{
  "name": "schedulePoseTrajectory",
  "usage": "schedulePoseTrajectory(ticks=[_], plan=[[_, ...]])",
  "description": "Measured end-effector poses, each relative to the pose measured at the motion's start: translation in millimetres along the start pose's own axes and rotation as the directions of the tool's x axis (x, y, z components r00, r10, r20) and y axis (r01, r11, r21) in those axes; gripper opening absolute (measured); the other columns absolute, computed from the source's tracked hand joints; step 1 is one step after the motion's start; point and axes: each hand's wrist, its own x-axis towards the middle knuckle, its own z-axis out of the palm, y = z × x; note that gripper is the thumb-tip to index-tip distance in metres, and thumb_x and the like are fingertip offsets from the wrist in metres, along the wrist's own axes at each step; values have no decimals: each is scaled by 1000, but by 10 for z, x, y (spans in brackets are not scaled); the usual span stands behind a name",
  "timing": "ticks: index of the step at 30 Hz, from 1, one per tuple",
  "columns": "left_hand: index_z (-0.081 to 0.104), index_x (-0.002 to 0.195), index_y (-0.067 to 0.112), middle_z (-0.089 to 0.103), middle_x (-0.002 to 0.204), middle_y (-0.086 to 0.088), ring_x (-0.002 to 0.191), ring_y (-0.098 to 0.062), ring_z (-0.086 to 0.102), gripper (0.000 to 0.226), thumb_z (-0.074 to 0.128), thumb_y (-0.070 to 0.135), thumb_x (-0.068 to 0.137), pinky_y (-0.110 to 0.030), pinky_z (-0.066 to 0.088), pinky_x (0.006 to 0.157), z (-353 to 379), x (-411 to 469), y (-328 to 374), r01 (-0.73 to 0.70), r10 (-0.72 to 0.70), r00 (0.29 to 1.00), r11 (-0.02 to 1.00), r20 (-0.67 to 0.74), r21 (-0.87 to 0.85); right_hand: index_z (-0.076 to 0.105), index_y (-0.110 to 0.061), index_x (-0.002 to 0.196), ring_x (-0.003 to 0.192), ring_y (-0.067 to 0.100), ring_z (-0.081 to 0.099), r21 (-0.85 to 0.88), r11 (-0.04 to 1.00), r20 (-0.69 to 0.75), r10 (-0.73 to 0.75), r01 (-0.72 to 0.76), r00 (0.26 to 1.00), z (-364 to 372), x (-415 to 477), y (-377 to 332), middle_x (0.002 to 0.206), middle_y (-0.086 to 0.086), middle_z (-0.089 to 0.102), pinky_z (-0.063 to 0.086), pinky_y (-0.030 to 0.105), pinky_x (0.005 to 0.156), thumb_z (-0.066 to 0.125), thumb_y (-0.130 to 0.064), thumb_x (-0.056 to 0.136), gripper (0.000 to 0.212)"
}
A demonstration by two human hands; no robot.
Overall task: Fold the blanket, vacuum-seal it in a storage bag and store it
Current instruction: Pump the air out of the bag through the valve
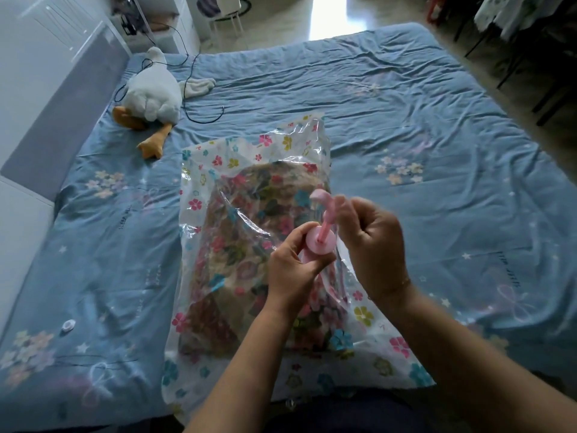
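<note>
A clear storage bag [218, 170] printed with coloured flowers lies on the blue bed in front of me. Inside it is the folded blanket [246, 245], brownish with a flower pattern. A pink hand pump [318, 242] stands on the bag near its right side. My left hand [293, 270] grips the pump's barrel just under its round top. My right hand [368, 242] holds the pump's handle, which is pulled up on its rod and blurred.
A white plush goose [153, 95] with orange feet lies at the bed's far left, with a black cable [199, 117] looping beside it. A small white round cap [68, 325] rests on the sheet [421, 145] at the left. White cabinets line the left side.
</note>
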Motion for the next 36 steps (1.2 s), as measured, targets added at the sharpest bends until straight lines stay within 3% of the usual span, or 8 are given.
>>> schedulePoseTrajectory(ticks=[3, 9, 15, 21, 23, 27, 33, 36], plan=[[64, 123, 16, 72, 115, 1, 108, -13, 68, 57, 86, 19, 70, -39, 54, 96, 4, -16, 0, 14, -14, 1000, 1000, 16, -19, 63, -10, 58, 45, 6, 42, -194, 968, 137, 188, -159, 973, 4, -33, 257, 45, -5, 47, 34, 22, 50, 55, -54, 89, 54], [63, 121, 16, 72, 114, -2, 107, -14, 67, 57, 86, 7, 69, -30, 52, 97, -36, 21, -35, 25, -24, 999, 999, 22, -36, 54, -13, 53, 43, 7, 30, 170, 962, -162, -187, 214, 969, -121, 144, -424, 45, -3, 35, 25, 23, 47, 52, -33, 94, 45], [66, 118, 14, 72, 114, 0, 106, -18, 68, 54, 87, 18, 69, -43, 54, 96, -5, -12, -34, -15, 16, 999, 999, 27, -36, 58, -17, 48, 40, 4, 42, -211, 959, 158, 224, -189, 962, -19, 21, 257, 40, -11, 48, 33, 25, 50, 59, -36, 95, 50], [63, 122, 16, 72, 114, 0, 107, -14, 67, 59, 86, 18, 68, -40, 52, 99, -36, 20, -52, -6, 6, 1000, 1000, 18, 3, 55, 16, 63, 42, -1, 41, 171, 965, -69, -188, 197, 980, -160, 259, -358, 47, 9, 54, 31, 19, 46, 55, -36, 91, 59], [63, 124, 13, 72, 114, 1, 107, -15, 67, 60, 85, 21, 69, -42, 53, 98, -17, 8, -39, -18, 18, 999, 1000, 29, 11, 55, 14, 65, 48, 8, 50, 42, 997, 43, -67, 65, 997, -67, 152, -82, 61, 21, 63, 39, 29, 48, 54, -46, 89, 65], [64, 122, 13, 72, 114, 0, 107, -18, 67, 55, 84, 23, 71, -43, 53, 96, -29, -19, -23, -31, 31, 998, 1000, 56, 4, 49, -17, 45, 41, 7, 38, -330, 942, 216, 128, -50, 968, -110, 105, 165, 39, -9, 44, 29, 23, 45, 62, -43, 90, 53], [63, 121, 17, 72, 113, 0, 105, -13, 67, 57, 86, 10, 69, -27, 51, 95, -47, 46, -12, -14, 14, 999, 1000, 53, 10, 57, 18, 66, 39, -2, 42, 340, 935, 36, -113, 95, 993, -186, 279, -282, 45, -7, 53, 31, 10, 45, 58, -29, 93, 54], [64, 123, 14, 72, 113, 1, 106, -15, 68, 58, 85, 19, 69, -38, 54, 96, -8, 26, -9, -28, 26, 998, 999, 60, 24, 56, 1, 54, 41, 8, 37, -100, 989, 197, 125, -106, 972, -46, 128, 178, 44, 0, 52, 34, 26, 45, 61, -53, 87, 63]])
